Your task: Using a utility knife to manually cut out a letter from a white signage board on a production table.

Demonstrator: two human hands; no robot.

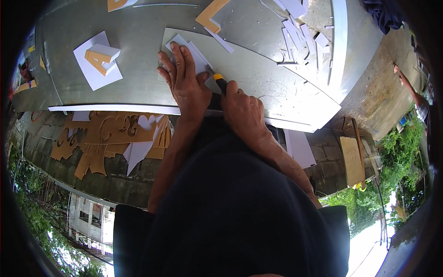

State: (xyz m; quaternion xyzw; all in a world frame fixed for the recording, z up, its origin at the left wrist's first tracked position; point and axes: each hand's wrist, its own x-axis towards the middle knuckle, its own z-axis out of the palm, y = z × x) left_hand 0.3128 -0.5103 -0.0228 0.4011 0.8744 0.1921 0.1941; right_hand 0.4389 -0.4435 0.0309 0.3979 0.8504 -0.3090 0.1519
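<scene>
My left hand (187,85) lies with fingers stretched over narrow white board pieces (197,56), pressing on them atop a larger pale sheet (267,78). My right hand (242,108) is closed round a yellow-and-black utility knife (218,79), its blade at the edge of the white pieces beside my left fingers. A tan-faced white letter cut-out (98,59) sits on a white square (87,76) to the left. An L-shaped tan piece (205,18) lies above my hands.
The metal table (60,46) carries white offcuts (300,37) at top right. Ornate brown cut boards (106,129) lie below its near edge, a plank (350,157) lower right. Dark cloth (383,14) is at top right. Another person's arm (410,87) shows at far right.
</scene>
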